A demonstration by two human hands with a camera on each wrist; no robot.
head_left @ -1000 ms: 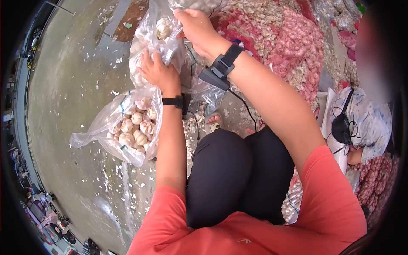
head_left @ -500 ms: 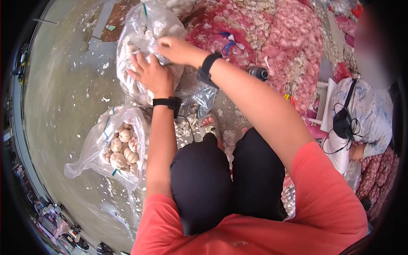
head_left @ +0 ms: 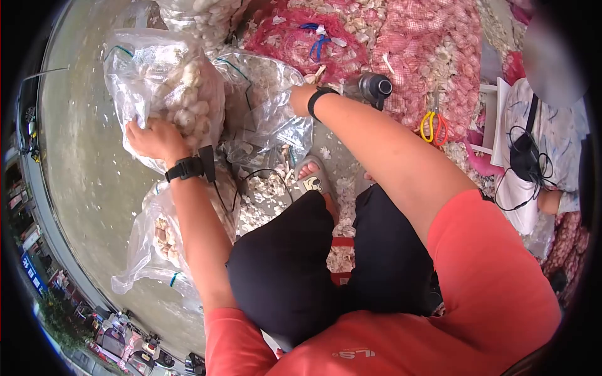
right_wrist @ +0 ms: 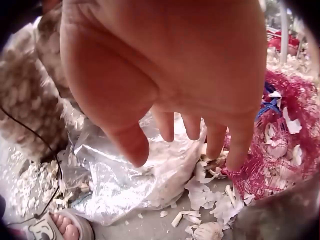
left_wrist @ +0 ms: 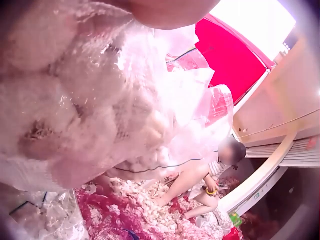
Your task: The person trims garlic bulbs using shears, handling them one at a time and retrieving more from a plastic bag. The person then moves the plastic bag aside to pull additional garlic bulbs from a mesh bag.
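My left hand (head_left: 158, 141) grips the near side of a clear plastic bag (head_left: 166, 59) full of garlic bulbs (head_left: 188, 113). The bag stands upright; in the left wrist view its plastic (left_wrist: 120, 100) fills most of the picture. My right hand (head_left: 302, 99) reaches over a crumpled, flatter clear plastic bag (head_left: 273, 78) beside the full one. In the right wrist view that hand (right_wrist: 165, 65) hangs with loosely bent, spread fingers above the crumpled plastic (right_wrist: 120, 185), holding nothing. A smaller clear bag of garlic (head_left: 147, 244) lies behind my left forearm, partly hidden.
Pink mesh netting (head_left: 276, 41) and a pink net sack of garlic (head_left: 426, 44) lie to the right. Near them are a dark bottle (head_left: 375, 86) and scissors (head_left: 433, 125) with yellow and red handles. Another garlic bag (head_left: 200, 15) stands at the back. Skins litter the floor.
My hands have come apart: the left stays on the full garlic bag, while the right has left it and moved right over the crumpled bag. The full bag now shows upright, further left in view.
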